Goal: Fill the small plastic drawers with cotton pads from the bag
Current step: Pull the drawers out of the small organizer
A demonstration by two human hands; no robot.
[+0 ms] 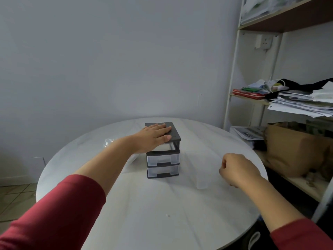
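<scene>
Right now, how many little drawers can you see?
3: the middle drawer and bottom drawer sit in the unit; a clear drawer stands out on the table beside the right hand.

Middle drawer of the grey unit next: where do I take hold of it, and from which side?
Take the middle drawer by the handle recess low on its clear front, coming from the front, the side facing you. It sits closed in the unit, so only that face is exposed. The left hand lies flat on the lid, likely steadying it.
</scene>
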